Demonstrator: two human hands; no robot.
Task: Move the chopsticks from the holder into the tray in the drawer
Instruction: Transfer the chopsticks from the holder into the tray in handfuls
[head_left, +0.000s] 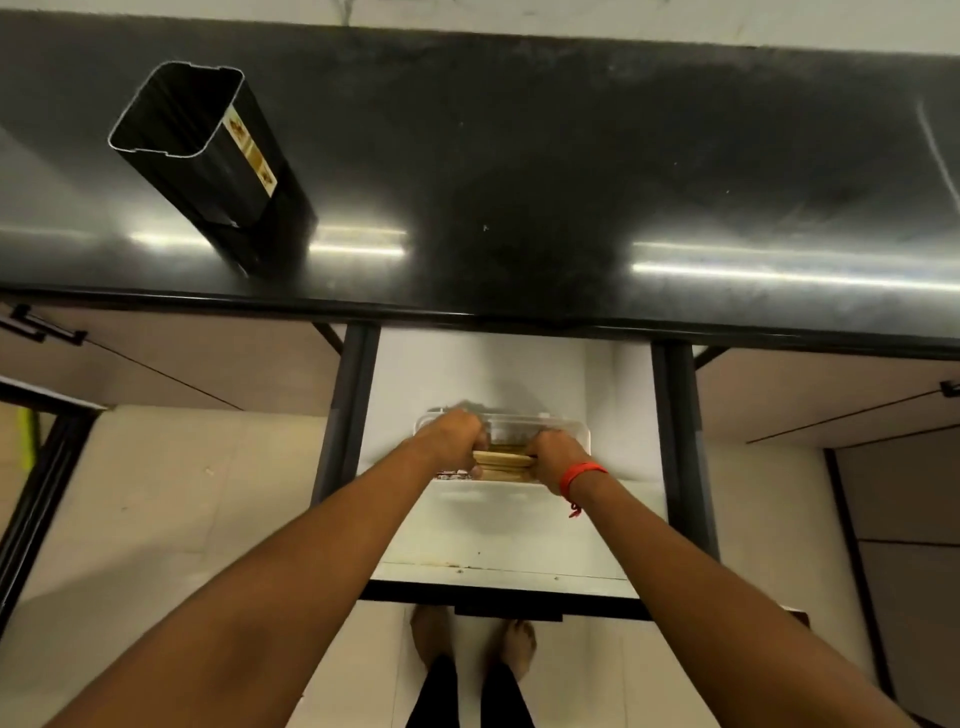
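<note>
A bundle of pale wooden chopsticks (503, 459) lies crosswise between my two hands, low over a clear plastic tray (576, 434) in the open white drawer (519, 540). My left hand (456, 435) grips the bundle's left end and my right hand (555, 457), with a red band at the wrist, grips its right end. The ends of the chopsticks are hidden inside my fists. The black holder (208, 150) stands on the dark countertop at the upper left, and its open mouth shows nothing inside.
The glossy black countertop (571, 182) overhangs the back of the drawer. Dark drawer rails (680, 441) run along both sides, and the drawer's black front edge (506, 605) is near my bare feet (470, 642). Cabinet fronts flank the drawer.
</note>
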